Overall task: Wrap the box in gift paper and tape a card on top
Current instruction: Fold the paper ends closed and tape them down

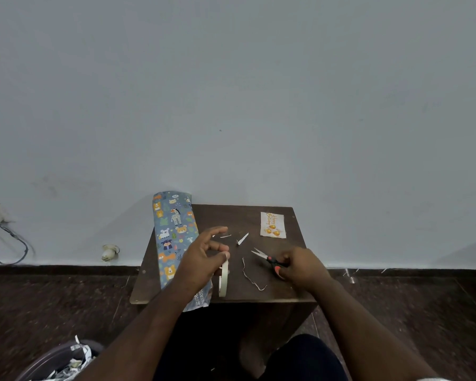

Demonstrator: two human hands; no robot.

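At the near left corner, a round bin (63, 361) stuffed with crumpled paper scraps is seen on the dark floor, and farther back a grey cable (8, 246) hangs from a wall socket. Against the pale wall stands a small table (275, 287) of dark brown wood with a flat, matte top. Along its left edge a long wrapped box (171, 232) is laid, covered in glossy blue-grey paper printed with cartoon animals, its far end rounded and its near end overhanging the table. Just right of it the left hand (204, 257) is held, thumb and forefinger pinched on a thin cream ring of tape (224, 279) standing on edge; the other fingers are spread apart. Small white paper slivers (242, 239) and a curled strip (252, 279) are scattered mid-table. Scissors (267, 258) with pointed steel blades parted and black-and-red handles are gripped by the right hand (300, 266), its fingers curled round the handles. At the far right corner a rectangular white card (273, 224) with gold lettering and balloons lies flat.
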